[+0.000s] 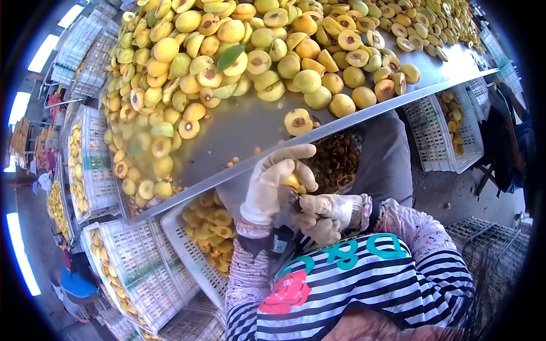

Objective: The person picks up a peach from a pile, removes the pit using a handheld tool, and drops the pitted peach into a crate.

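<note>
My left hand (277,183), in a pale glove, is closed around a yellow apricot piece (294,182) in front of my chest. Close beside it, my gloved right hand (330,216) has its fingers bent together around a small dark tool (294,202), whose shape is mostly hidden. Just beyond my hands runs the metal rim (341,124) of a sloping work table. A halved apricot (298,121) with its pit showing lies near that rim. Below and behind my hands, a mass of brown pits (335,162) sits between my legs.
A large heap of halved apricots (267,34) covers the far side of the table, some in shallow water at left. White crates (142,273) holding fruit stand at the left, one by my left arm. Another crate (435,133) stands at right. People are in the background.
</note>
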Motion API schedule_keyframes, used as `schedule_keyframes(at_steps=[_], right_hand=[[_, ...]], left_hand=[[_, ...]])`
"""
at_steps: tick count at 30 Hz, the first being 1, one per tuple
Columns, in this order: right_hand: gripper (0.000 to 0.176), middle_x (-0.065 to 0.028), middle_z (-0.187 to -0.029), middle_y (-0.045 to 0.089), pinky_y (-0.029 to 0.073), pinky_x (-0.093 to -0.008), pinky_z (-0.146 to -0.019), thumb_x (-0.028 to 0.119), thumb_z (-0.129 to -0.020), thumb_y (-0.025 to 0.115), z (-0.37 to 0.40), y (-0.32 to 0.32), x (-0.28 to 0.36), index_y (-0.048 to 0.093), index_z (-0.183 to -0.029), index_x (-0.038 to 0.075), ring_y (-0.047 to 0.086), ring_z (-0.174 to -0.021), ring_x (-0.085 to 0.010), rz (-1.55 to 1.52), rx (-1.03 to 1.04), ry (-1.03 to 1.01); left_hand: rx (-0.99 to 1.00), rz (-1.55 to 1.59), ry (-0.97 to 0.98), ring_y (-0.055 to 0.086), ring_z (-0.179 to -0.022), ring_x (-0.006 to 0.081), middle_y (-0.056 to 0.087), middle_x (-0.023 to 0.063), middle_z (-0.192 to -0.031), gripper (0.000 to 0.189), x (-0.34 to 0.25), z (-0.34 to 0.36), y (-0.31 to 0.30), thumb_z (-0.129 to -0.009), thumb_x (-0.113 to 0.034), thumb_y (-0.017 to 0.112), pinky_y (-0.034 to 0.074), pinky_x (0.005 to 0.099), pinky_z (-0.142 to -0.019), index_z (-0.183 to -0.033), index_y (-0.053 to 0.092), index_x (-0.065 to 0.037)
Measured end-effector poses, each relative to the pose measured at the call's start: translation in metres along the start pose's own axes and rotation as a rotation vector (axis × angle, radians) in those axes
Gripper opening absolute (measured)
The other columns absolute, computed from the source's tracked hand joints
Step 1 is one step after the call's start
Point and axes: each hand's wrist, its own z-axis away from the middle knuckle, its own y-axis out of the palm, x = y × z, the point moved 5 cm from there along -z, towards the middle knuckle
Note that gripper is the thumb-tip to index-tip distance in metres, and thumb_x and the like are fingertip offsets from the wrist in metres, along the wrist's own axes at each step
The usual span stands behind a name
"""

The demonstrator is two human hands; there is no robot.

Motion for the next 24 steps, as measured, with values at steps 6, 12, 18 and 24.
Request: schedule_keyframes(at_steps=[6,12,18,24], right_hand=[[0.053,0.0054,-0.054,0.042,0.031,-0.02,-0.036,0.062,-0.097,0.055,0.002,-0.002,0.0,0.051,-0.08,0.012,0.038,-0.041,-0.0042,-0.13,0.342,-0.016],[0.054,0.005,-0.053,0.039,0.032,-0.0279,-0.038,0.067,-0.099,0.042,0.04,-0.032,0.019,0.052,-0.087,0.016,0.037,-0.038,-0.0094,-0.339,-0.06,-0.33],[0.054,0.0026,-0.056,0.034,0.032,-0.0267,-0.04,0.066,-0.1,0.041,0.061,-0.032,0.035,0.046,-0.085,0.014,0.029,-0.041,-0.0097,0.027,-0.472,-0.41],[0.05,0.0003,-0.058,0.04,0.033,-0.027,-0.04,0.057,-0.106,0.038,0.061,-0.043,0.027,0.047,-0.084,0.013,0.033,-0.041,-0.0112,0.066,-0.467,-0.44]], left_hand=[[-0.233,0.507,0.121,0.066,-0.087,0.0275,0.067,0.0124,-0.091,0.036,0.026,-0.014,-0.002,-0.104,-0.013,0.038,0.057,0.0439,-0.087,-0.131,0.055,0.004],[-0.385,0.049,0.353,0.066,-0.089,0.0246,0.069,0.0147,-0.094,0.034,0.021,-0.023,0.002,-0.104,-0.012,0.037,0.055,0.0393,-0.09,-0.128,0.056,0.003],[-0.51,-0.856,0.813,0.067,-0.085,0.0187,0.071,0.0137,-0.095,0.04,-0.034,0.041,0.008,-0.102,-0.025,0.047,0.054,0.0306,-0.081,-0.128,0.059,0.004],[-0.607,-1.557,0.304,0.071,-0.084,0.0215,0.074,0.0149,-0.09,0.014,-0.076,0.068,0.003,-0.087,-0.009,0.071,0.055,0.0324,-0.075,-0.093,0.074,0.002]])
